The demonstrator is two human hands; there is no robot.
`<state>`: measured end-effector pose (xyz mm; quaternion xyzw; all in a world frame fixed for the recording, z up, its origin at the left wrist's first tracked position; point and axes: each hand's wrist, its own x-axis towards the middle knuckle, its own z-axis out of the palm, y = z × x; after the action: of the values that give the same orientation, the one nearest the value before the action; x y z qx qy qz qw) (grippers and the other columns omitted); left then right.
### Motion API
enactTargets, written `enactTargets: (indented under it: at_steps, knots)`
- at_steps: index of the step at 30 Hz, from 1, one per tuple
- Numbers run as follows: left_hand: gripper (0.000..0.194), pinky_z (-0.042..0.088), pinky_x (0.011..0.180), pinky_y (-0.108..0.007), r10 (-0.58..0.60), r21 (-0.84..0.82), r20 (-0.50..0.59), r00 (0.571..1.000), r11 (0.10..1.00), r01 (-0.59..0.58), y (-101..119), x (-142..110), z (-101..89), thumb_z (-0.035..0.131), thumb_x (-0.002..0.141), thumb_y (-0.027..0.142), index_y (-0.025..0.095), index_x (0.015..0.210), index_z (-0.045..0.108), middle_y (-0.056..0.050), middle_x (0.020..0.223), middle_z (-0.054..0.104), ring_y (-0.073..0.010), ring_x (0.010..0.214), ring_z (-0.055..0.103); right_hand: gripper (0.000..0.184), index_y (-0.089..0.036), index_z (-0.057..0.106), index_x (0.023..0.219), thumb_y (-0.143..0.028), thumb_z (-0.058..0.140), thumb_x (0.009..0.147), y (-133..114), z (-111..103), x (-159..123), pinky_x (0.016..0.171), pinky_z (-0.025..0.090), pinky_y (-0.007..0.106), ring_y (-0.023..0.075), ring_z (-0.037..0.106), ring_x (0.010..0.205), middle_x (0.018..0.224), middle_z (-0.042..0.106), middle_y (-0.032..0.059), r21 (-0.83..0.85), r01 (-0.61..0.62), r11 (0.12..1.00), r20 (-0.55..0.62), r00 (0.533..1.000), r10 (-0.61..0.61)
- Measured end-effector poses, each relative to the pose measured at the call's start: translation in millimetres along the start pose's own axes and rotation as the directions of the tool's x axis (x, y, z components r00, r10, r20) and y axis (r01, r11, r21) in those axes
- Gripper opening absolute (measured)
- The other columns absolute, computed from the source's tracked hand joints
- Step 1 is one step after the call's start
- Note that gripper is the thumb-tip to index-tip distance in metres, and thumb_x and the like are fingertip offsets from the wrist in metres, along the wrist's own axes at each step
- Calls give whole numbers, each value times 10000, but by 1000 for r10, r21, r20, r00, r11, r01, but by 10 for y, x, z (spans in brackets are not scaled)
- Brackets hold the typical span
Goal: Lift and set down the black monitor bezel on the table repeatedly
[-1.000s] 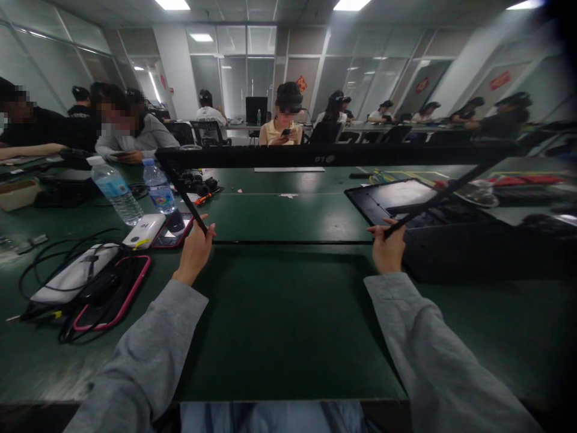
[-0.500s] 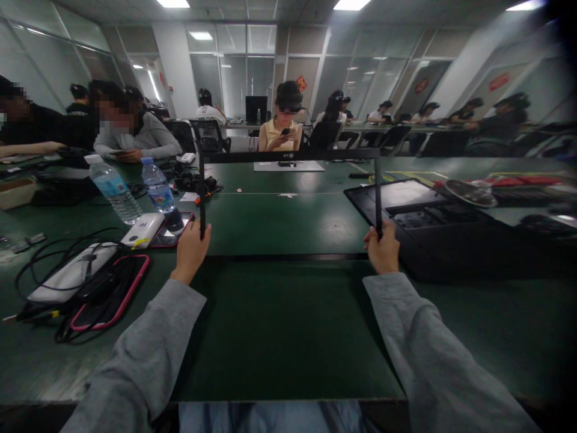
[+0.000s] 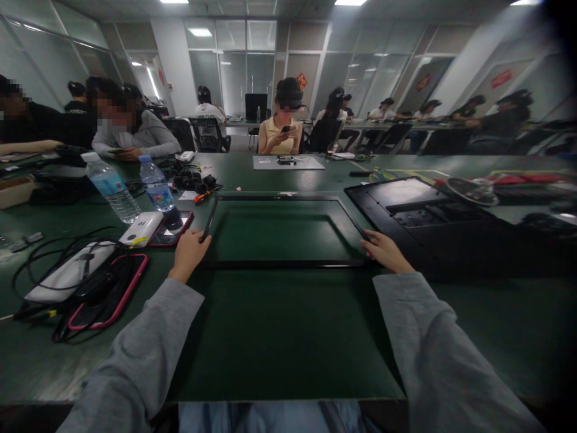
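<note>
A thin black screen bezel [image 3: 288, 264], an open rectangular frame, is held low over the green table. A dark shadow of it shows on the tabletop through its opening. My left hand [image 3: 187, 254] is closed on the bezel's left side bar. On the opposite bar, my right hand [image 3: 386, 251] pinches the bezel between thumb and fingers. The far bar lies lower and farther off than my hands, so the frame slants away from me. Just right of my right hand lies a large black panel [image 3: 424, 231] with a recessed section.
To the left are two water bottles [image 3: 110, 187], a white power bank [image 3: 141, 229], a phone [image 3: 171, 228] and a pink-edged phone [image 3: 108, 291] among black cables. Orange-handled pliers [image 3: 205, 193] lie beyond. A metal reflector [image 3: 471, 191] rests behind the panel. Several people sit farther back.
The bezel has tipped from upright to nearly flat, its far bar dropping away from me toward the table. Both hands keep hold, and my right hand has turned with it.
</note>
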<state>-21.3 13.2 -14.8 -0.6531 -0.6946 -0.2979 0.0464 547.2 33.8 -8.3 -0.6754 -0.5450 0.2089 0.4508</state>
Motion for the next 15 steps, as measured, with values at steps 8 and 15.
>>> enactTargets:
  at_steps: [8, 15]
  knots:
    - [417, 499, 980, -527, -25, -52, -14, 1000, 998, 24, -12, 3, 0, 586, 857, 514, 194, 1055, 763, -177, 1069, 661, -351, 1073, 629, 485, -102, 681, 1171, -235, 740, 708, -253, -18, -143, 412, 417, 204, 92, 484, 428, 494, 542, -64, 224, -115, 968, 80, 992, 99]
    - [490, 430, 1036, -606, 206, -249, 267, 942, 959, -139, 422, -69, -160, 528, 905, 630, 340, 1265, 689, -106, 1324, 641, -351, 1289, 520, 366, -106, 715, 1062, -136, 734, 697, -248, -81, -102, 397, 423, 184, 84, 510, 442, 559, 611, -19, 271, -196, 942, 2, 979, 203]
